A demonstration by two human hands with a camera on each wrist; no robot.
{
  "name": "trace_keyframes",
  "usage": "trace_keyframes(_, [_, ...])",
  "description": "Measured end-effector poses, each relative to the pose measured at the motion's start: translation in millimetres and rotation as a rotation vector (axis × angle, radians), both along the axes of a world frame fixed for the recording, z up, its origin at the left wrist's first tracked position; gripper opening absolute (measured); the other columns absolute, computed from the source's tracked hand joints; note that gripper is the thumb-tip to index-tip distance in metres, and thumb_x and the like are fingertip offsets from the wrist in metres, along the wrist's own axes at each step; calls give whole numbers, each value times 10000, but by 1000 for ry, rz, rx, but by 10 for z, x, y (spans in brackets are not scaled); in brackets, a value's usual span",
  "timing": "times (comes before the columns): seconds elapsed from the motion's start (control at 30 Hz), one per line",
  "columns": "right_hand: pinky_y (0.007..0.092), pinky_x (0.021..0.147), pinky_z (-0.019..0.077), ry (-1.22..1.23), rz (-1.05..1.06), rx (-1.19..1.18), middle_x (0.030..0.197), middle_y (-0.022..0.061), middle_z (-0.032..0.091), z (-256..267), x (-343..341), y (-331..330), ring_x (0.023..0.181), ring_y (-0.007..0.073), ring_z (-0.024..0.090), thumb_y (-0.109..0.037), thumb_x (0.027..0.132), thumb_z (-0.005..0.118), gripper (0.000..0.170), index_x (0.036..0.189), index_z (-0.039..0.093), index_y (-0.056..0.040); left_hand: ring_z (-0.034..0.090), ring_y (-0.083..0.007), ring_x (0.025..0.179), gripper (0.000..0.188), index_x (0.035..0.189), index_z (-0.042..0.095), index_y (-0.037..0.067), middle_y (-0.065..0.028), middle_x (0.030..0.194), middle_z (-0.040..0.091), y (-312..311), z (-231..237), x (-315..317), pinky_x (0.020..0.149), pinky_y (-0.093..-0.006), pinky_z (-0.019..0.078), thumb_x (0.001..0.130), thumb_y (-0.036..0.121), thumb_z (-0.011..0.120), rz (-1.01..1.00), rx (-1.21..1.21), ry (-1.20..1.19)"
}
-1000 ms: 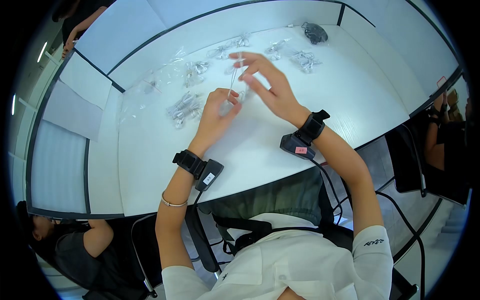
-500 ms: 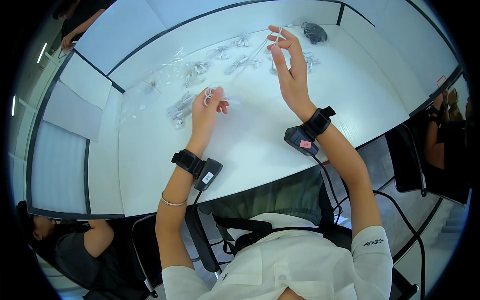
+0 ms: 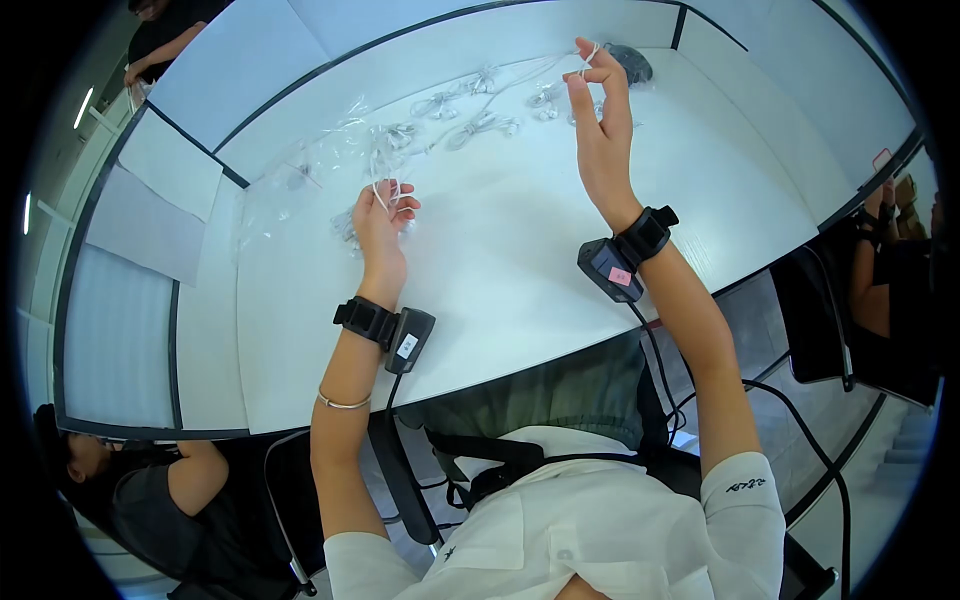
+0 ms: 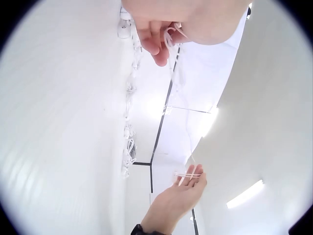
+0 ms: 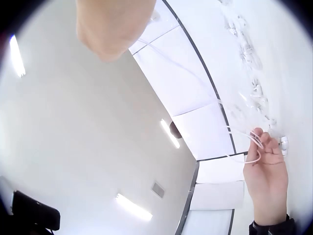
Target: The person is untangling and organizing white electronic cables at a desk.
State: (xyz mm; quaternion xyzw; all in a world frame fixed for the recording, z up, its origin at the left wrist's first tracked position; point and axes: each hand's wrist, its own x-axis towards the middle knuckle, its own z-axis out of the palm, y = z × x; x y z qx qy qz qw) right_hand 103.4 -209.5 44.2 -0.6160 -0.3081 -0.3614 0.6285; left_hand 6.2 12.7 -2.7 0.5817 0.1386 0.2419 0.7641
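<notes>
A thin white cable (image 4: 189,125) runs between my two hands, held up above the white table. My left hand (image 3: 382,235) grips one part of it, with loose loops hanging around the fingers in the right wrist view. Over on the far right, my right hand (image 3: 607,150) holds the other part between thumb and fingers. Strands of cable cross those raised fingers in the left wrist view. Below my left hand lies a bundle of white cables (image 3: 345,230), partly hidden by it. Another cable bundle (image 3: 482,127) rests between the hands, farther back.
Several more white cable bundles (image 3: 435,104) lie along the back of the table (image 3: 500,280). Clear plastic bags (image 3: 290,180) are at the left, and a dark bundle (image 3: 633,66) sits behind my right hand. Low white partitions (image 3: 400,60) enclose the table. Other people sit or stand beyond them.
My hands have drawn apart from close together, the right going far and to the right, the left going left. The white cable is now spread out between them.
</notes>
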Motion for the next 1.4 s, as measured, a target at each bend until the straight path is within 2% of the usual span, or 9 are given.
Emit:
trace_keyframes(0.43, [344,966,292,45,-319,280,1196,157,465,-149,661,-693,1156,260,412,-151,882,523,138,899,484,-20,436,-80,717,268,963,581,83,8,934,505,-26,82,-37,641,-213,357,738,-57,546,24,518,-86])
trace_keyframes(0.57, [343,970,287,88,-475,364,1203,135,452,-275,872,-1068,1141,246,406,-162,887,496,148,910,490,-16,485,-128,721,227,905,604,86,-16,961,540,81,185,-100,707,-259,394,727,-44,554,301,985,-79])
trace_keyframes(0.67, [345,969,292,155,-467,464,1200,139,448,-327,926,-1225,1134,244,407,-168,882,489,158,901,491,-11,540,-120,716,167,910,600,66,-26,919,570,129,166,-47,666,-252,401,754,6,593,294,885,-194])
trace_keyframes(0.7, [350,969,296,150,-464,486,1190,151,446,-342,954,-1250,1141,246,404,-172,876,483,169,907,489,-5,575,-122,685,135,900,599,33,-47,857,590,138,183,-19,617,-237,407,777,80,631,122,623,-180])
trace_keyframes(0.8, [353,969,297,176,-538,505,1170,157,449,-433,1014,-1369,1151,247,399,-168,874,479,181,916,481,9,548,-112,625,178,887,596,-1,-62,790,590,135,287,-118,557,-222,397,809,157,620,-313,383,15])
trace_keyframes(0.9, [339,952,316,238,-579,583,1151,161,449,-535,1125,-1567,1146,247,414,-153,863,481,189,913,474,29,530,-107,615,210,888,598,-19,-68,758,587,270,217,-76,536,-224,391,842,185,578,-381,426,12])
trace_keyframes(1.03, [326,897,362,322,-654,686,1100,153,471,-540,1052,-1703,1040,240,474,-132,844,483,201,914,469,56,516,-110,612,203,924,592,-23,-80,798,588,294,229,-85,558,-229,401,884,160,515,-231,163,-133])
trace_keyframes(1.23, [331,862,384,297,-706,676,1054,145,492,-591,1079,-1711,940,230,500,-128,834,484,211,934,472,58,586,-143,723,221,897,571,-15,-95,811,585,293,187,26,640,-230,457,905,198,511,262,575,-388])
trace_keyframes(1.4, [326,875,381,329,-660,666,1046,139,499,-593,1100,-1635,971,232,503,-150,839,491,208,929,476,37,607,-254,895,547,886,551,-35,-205,915,616,200,307,-57,844,-333,436,945,451,307,-64,280,-186])
